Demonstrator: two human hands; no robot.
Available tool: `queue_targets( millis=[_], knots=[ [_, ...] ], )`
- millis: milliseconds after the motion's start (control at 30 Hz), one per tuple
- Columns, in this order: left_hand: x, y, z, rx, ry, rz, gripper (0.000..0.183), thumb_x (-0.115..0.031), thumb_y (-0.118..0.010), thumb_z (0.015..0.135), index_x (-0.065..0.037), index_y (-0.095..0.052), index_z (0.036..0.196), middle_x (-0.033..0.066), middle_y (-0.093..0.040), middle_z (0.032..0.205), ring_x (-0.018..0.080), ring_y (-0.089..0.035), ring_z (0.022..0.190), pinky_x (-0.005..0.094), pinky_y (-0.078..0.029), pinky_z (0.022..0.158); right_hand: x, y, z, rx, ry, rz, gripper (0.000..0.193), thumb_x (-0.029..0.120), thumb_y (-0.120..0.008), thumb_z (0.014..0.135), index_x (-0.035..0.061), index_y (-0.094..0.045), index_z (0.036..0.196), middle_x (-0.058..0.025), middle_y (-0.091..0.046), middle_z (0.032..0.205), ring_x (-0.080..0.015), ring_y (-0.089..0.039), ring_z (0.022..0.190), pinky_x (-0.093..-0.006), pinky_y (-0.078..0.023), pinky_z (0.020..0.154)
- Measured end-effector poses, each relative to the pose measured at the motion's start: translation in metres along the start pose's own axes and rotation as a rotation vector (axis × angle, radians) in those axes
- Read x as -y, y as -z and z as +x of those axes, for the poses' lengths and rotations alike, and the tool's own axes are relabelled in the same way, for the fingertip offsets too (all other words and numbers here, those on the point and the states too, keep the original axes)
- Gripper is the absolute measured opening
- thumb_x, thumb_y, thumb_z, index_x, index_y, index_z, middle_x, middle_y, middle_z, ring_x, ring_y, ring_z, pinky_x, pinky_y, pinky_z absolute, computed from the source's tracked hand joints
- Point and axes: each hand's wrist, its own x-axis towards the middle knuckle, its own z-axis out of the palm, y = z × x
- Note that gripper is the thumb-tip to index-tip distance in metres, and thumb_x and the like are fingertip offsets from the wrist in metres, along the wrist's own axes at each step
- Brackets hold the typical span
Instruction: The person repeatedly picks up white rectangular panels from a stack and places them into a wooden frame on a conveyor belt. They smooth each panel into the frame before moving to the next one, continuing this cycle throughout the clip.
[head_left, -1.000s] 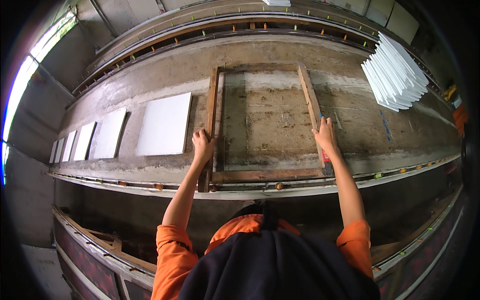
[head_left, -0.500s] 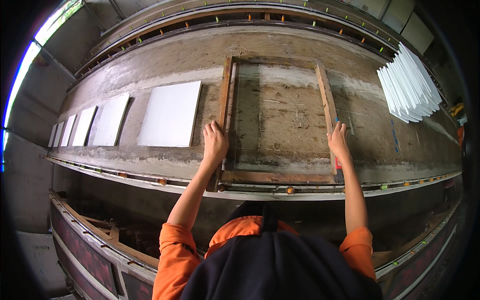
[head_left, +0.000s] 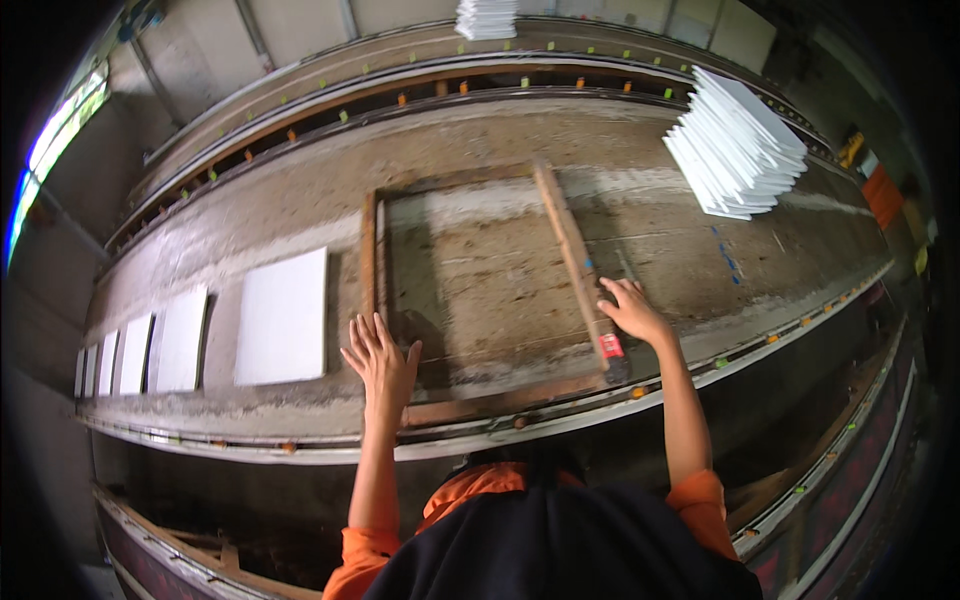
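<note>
A large rectangular wooden frame (head_left: 569, 236) lies on the long worn table (head_left: 640, 185), and the stained tabletop shows through its middle. Over the frame's left bar, near its front corner, my left hand (head_left: 383, 362) has its fingers spread; nothing is in it. My right hand (head_left: 634, 311) is just outside the right bar, fingers loosely stretched and apart, holding nothing. Whether its fingertips touch the bar is hard to tell. By the front right corner, the bar carries a red label (head_left: 610, 346) and a dark piece at its end.
Left of the frame, white square panels (head_left: 282, 317) lie in a row along the table. A fanned stack of white panels (head_left: 735, 145) stands at the far right. Metal rails with small orange and green stops edge the table. Another white stack (head_left: 486, 18) sits at the back.
Both hands have loosened from the frame's side bars, and their fingers have opened. My view has swung to the right, so the table appears tilted and shifted left.
</note>
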Motion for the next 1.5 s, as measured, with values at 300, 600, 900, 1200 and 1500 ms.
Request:
queue_targets(
  millis=[300, 600, 900, 1200, 1500],
  knots=[
    [-0.272, 0.018, -0.062, -0.084, -0.347, -0.914, 0.022, 0.003, -0.052, 0.077, -0.003, -0.061, 0.095, 0.0115, -0.058, 0.1, 0.0298, -0.051, 0.103, 0.0369, -0.037, 0.092, -0.115, 0.062, -0.177, -0.838, 0.026, 0.391, 0.02, 0.0, -0.046, 0.085, 0.0023, -0.058, 0.102, -0.0114, -0.061, 0.089, -0.023, -0.058, 0.08, -0.0303, -0.046, 0.069],
    [-0.472, 0.002, -0.092, -0.033, -0.419, -0.843, 0.019, 0.003, -0.053, 0.076, -0.002, -0.061, 0.093, 0.0124, -0.058, 0.092, 0.0298, -0.052, 0.095, 0.0379, -0.04, 0.085, -0.309, 0.107, -0.251, -1.167, -0.303, 0.512, 0.024, -0.009, -0.042, 0.081, 0.0023, -0.06, 0.092, -0.0106, -0.058, 0.078, -0.0208, -0.059, 0.071, -0.0299, -0.045, 0.064],
    [-0.543, -0.001, -0.07, -0.072, -0.371, -0.811, 0.02, 0.002, -0.052, 0.078, -0.002, -0.061, 0.095, 0.0136, -0.059, 0.095, 0.0292, -0.055, 0.091, 0.0352, -0.042, 0.081, -0.378, 0.166, -0.201, -1.174, -0.149, 0.517, 0.018, -0.006, -0.044, 0.082, 0.0, -0.059, 0.089, -0.0109, -0.058, 0.077, -0.0221, -0.057, 0.07, -0.0305, -0.045, 0.066],
    [-0.59, 0.026, -0.01, -0.156, -0.335, -0.904, 0.019, 0.001, -0.051, 0.079, 0.001, -0.062, 0.095, 0.0137, -0.06, 0.099, 0.0253, -0.056, 0.097, 0.0327, -0.041, 0.086, -0.396, 0.305, -0.105, -1.057, 0.333, 0.337, 0.019, -0.009, -0.046, 0.08, -0.0002, -0.06, 0.09, -0.0097, -0.061, 0.087, -0.021, -0.06, 0.075, -0.0291, -0.046, 0.064],
    [-0.663, 0.029, 0.043, -0.197, -0.281, -1.066, 0.024, -0.006, -0.048, 0.086, -0.001, -0.056, 0.108, 0.0104, -0.056, 0.109, 0.0203, -0.054, 0.101, 0.0331, -0.043, 0.086, -0.429, 0.397, -0.008, -1.045, 0.531, 0.2, 0.022, -0.001, -0.047, 0.085, 0.005, -0.06, 0.101, -0.0085, -0.062, 0.102, -0.0174, -0.06, 0.078, -0.0257, -0.044, 0.055]
  ],
)
